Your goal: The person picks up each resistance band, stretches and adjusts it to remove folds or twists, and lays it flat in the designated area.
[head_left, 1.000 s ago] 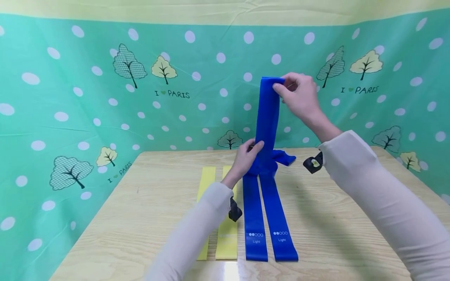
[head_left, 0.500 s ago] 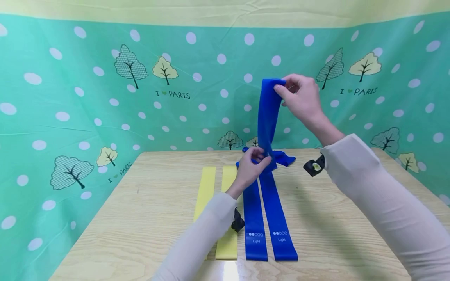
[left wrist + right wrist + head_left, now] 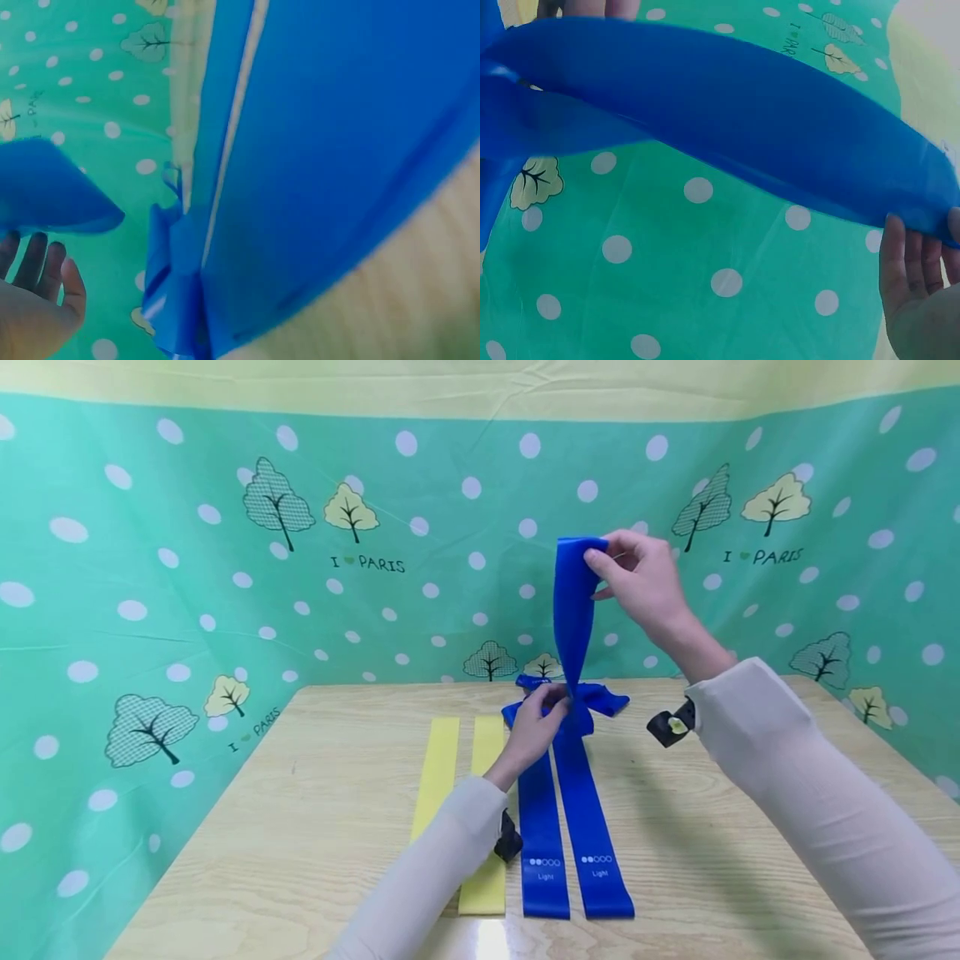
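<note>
My right hand pinches the top end of a blue resistance band, holding it raised above the table; the right wrist view shows this hand at the band's far end. Below, the band narrows to a twist where my left hand pinches it with bent fingers. The left wrist view shows the left hand with fingertips at the edge of the blue band. More blue lies bunched behind it, with one loose part sticking out right. Two blue strips printed "Light" lie toward the front edge.
Two yellow strips lie left of the blue ones, partly covered by my left sleeve. The wooden table is backed by a green dotted cloth. Each wrist carries a black camera.
My left hand has moved down and slightly right along the blue band, which has gone from flat to twisted and narrow there. The right hand has dropped slightly, still holding the top.
</note>
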Action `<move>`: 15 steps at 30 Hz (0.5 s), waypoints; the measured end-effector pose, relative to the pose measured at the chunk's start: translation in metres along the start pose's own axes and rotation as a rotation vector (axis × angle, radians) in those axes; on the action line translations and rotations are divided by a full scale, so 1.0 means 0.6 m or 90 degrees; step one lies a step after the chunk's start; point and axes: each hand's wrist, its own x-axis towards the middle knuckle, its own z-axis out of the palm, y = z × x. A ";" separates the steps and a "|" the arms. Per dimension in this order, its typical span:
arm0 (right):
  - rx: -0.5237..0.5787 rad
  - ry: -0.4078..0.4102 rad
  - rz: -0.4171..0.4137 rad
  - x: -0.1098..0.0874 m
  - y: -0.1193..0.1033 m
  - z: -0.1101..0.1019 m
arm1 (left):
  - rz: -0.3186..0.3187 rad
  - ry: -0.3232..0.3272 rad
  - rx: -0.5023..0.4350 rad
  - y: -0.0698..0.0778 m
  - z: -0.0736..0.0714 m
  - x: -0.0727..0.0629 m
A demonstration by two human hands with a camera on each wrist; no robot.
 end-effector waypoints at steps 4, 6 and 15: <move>0.039 -0.021 0.011 -0.003 0.003 0.000 | 0.021 -0.016 -0.055 0.011 -0.002 0.006; 0.051 -0.032 0.022 -0.005 0.006 -0.001 | 0.026 -0.023 -0.087 0.017 -0.003 0.009; 0.160 -0.033 0.058 -0.010 0.033 -0.011 | 0.014 -0.070 -0.186 0.031 -0.007 -0.009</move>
